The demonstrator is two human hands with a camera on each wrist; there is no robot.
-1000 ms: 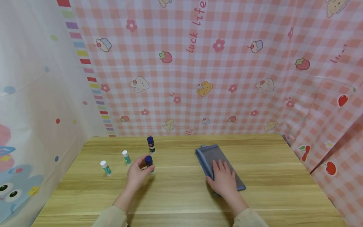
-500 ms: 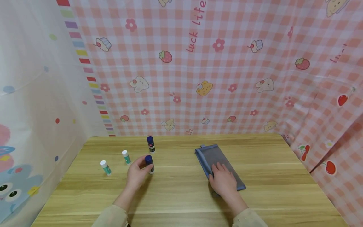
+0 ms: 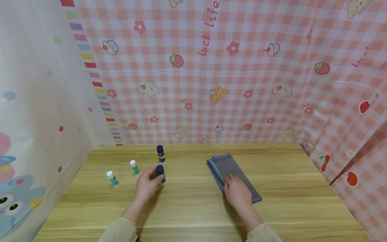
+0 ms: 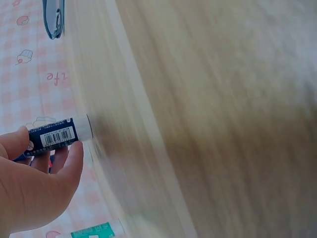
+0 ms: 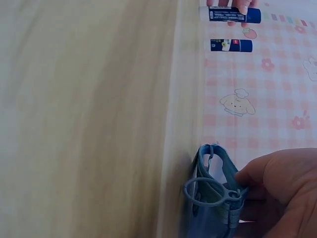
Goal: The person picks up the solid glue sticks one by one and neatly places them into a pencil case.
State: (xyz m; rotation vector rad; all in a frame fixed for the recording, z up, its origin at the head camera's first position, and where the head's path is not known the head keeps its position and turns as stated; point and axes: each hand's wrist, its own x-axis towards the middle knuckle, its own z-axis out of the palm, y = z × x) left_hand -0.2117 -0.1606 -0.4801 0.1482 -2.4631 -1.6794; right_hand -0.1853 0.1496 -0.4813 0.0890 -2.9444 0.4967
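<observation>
On the wood-grain table (image 3: 193,210), hands apart: left hand (image 3: 146,185) pinching a smooth navy tube (image 3: 159,170), right hand (image 3: 238,192) gripping a flat grey pouch's (image 3: 231,165) blue-trimmed edge.

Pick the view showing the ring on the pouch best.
Right wrist: the ring shows close up, its loop whole. Head: ring not visible, just the pouch and the right hand gripping it. Left wrist: only part of the pouch, no ring discernible.

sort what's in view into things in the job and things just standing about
Likely in the job:
front blue-capped stick, pinched in the left grip
grey-blue pouch, held in the right grip

Seemingly just standing about:
rear blue-capped stick
nearer white-capped stick
farther white-capped stick
</observation>
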